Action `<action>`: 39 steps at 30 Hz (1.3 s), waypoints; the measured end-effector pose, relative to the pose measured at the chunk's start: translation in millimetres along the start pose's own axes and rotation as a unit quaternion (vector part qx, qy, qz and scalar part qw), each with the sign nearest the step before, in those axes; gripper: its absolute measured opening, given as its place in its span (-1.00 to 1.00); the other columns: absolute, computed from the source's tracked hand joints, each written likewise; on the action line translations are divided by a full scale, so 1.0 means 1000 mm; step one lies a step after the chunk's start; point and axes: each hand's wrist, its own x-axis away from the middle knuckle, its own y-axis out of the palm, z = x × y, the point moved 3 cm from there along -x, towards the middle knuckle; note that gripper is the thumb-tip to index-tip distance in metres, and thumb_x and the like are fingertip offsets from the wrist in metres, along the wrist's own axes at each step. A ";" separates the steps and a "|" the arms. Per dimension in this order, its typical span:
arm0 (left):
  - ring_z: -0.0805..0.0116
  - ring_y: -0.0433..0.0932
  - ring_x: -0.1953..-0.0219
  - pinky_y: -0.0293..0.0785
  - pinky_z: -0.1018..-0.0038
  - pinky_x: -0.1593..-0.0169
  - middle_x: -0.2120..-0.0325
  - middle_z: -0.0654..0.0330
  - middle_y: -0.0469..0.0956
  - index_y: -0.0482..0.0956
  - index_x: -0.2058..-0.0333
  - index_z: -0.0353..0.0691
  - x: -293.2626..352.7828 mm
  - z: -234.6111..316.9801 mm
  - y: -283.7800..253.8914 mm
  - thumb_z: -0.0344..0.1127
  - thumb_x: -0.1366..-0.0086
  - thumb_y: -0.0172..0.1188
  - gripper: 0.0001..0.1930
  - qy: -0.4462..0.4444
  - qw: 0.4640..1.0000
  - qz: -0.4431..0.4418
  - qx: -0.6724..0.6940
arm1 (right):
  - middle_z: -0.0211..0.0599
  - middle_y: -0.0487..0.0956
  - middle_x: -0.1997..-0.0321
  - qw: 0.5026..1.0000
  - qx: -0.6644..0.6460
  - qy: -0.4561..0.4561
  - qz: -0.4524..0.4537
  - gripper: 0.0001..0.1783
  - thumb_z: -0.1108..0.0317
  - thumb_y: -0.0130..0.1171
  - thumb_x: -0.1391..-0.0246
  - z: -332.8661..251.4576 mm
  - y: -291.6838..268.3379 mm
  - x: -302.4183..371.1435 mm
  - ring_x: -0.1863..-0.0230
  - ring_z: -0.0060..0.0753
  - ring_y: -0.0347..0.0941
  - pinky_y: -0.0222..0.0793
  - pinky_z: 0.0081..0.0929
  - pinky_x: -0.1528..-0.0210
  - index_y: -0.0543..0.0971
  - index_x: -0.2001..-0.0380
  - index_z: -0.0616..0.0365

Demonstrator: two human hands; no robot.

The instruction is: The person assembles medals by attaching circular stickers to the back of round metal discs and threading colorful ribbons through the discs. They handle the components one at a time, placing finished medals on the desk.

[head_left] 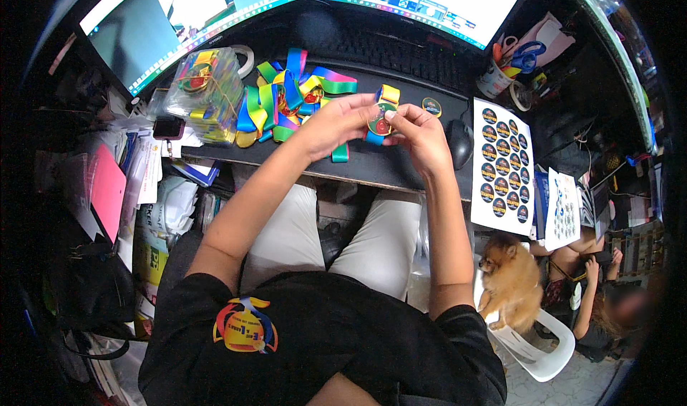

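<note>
Your black shirt [322, 349] fills the lower middle, beneath your forearms. Above the tabletop [397, 173], you hold a round medal [378, 126] between both hands. Your left hand [330, 128] has its fingers closed narrowly on the medal's left side; your right hand [424, 135] pinches the right, its thumb lying over the front face. Yellow ribbon [388, 94] shows just above the medal, blue just below.

Your thumbs cover part of its face, the back is turned from view, and you can't tell exactly where the fingertips behind it press. Its fine detail is too small to make out. Left of your hands, overlapping coloured ribbons [268, 105] hide most of the medals among them. Both monitors [429, 8] are cut off at the upper rim.
</note>
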 end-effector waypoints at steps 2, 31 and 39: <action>0.40 0.48 0.00 0.41 0.52 -0.06 -0.02 0.09 0.45 0.18 -0.20 -0.42 0.000 -0.005 0.000 -0.34 -0.33 0.09 -0.47 0.039 0.996 0.030 -0.070 | -0.37 0.58 0.39 0.999 0.047 0.016 -0.016 -0.83 0.31 0.22 -0.10 0.002 0.000 -0.008 0.41 -0.61 0.49 0.46 -0.62 0.36 0.53 0.36 0.19; 0.13 0.48 0.03 0.31 0.21 -0.03 0.10 0.02 0.51 0.40 -0.10 -0.15 -0.008 -0.018 -0.030 -0.21 -0.22 0.08 -0.55 0.208 0.555 0.158 -0.790 | -0.20 0.59 0.43 0.953 0.283 0.110 0.018 -0.77 0.38 0.21 -0.07 0.023 -0.030 -0.152 0.48 -0.36 0.55 0.57 -0.36 0.47 0.57 0.27 0.35; 0.18 0.53 0.17 0.34 0.24 0.10 0.26 0.15 0.56 0.56 0.08 -0.16 -0.015 -0.001 -0.036 -0.34 -0.15 0.06 -0.67 0.149 0.490 0.236 -0.826 | -0.19 0.61 0.42 0.957 0.273 0.097 0.028 -0.75 0.37 0.26 -0.03 0.036 -0.025 -0.167 0.52 -0.41 0.54 0.55 -0.41 0.50 0.59 0.28 0.35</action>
